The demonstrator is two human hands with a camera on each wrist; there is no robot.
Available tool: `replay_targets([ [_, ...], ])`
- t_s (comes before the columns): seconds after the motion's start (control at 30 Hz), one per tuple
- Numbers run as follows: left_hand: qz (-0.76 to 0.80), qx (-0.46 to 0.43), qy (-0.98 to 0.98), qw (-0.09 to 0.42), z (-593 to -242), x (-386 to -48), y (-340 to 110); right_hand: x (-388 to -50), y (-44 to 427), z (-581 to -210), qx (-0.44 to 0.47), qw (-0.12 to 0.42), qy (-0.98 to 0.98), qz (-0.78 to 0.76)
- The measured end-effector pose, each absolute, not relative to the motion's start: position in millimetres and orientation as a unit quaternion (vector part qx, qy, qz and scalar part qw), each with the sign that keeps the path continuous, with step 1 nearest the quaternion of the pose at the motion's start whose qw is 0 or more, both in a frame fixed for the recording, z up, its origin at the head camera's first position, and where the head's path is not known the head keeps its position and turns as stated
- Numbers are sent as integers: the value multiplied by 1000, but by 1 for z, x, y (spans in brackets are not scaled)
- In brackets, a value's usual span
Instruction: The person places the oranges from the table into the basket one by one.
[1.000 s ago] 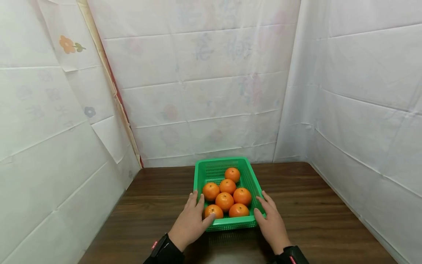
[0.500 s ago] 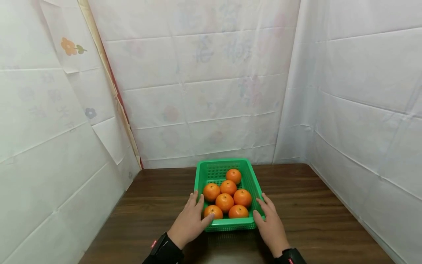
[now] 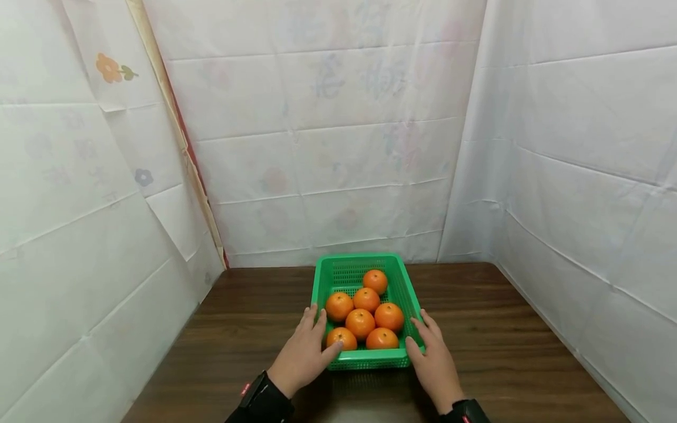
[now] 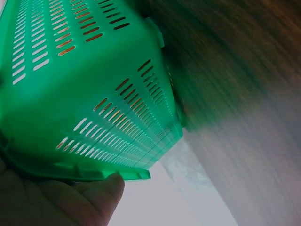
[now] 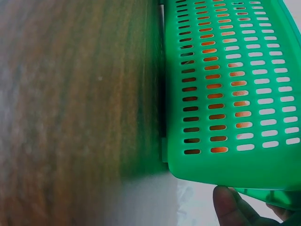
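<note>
Several oranges lie in a green plastic basket with slotted walls, which stands on the table. My left hand rests on its near left corner, fingers extended along the side rim and thumb reaching over the front rim beside an orange. At the near right corner, my right hand touches the rim in much the same way, its fingers spread. From the left wrist, a fingertip shows against the basket's rim; from the right wrist, a fingertip shows close to the rim. Both wrist views see the outer walls.
Dark wood-grain tabletop surrounds the basket. White sheeting hangs behind the table as a back wall, with more along the left side and right side. The basket's far end is near the table's back edge.
</note>
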State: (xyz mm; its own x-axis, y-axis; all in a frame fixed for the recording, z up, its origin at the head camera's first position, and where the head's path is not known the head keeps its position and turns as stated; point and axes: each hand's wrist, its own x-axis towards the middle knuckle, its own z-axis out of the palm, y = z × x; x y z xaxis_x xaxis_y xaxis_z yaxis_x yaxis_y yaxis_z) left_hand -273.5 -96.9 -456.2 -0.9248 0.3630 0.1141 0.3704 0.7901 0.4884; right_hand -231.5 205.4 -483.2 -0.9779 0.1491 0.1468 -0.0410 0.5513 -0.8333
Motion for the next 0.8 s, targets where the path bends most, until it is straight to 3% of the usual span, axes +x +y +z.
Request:
replay_targets([
  [0.53, -269, -184, -945, 1, -453, -272, -98, -232, 205, -478, -15, 105, -874, 474],
  [0.8, -299, -199, -933, -4, -459, -278, -89, -232, 220, -481, -20, 65, -888, 455],
])
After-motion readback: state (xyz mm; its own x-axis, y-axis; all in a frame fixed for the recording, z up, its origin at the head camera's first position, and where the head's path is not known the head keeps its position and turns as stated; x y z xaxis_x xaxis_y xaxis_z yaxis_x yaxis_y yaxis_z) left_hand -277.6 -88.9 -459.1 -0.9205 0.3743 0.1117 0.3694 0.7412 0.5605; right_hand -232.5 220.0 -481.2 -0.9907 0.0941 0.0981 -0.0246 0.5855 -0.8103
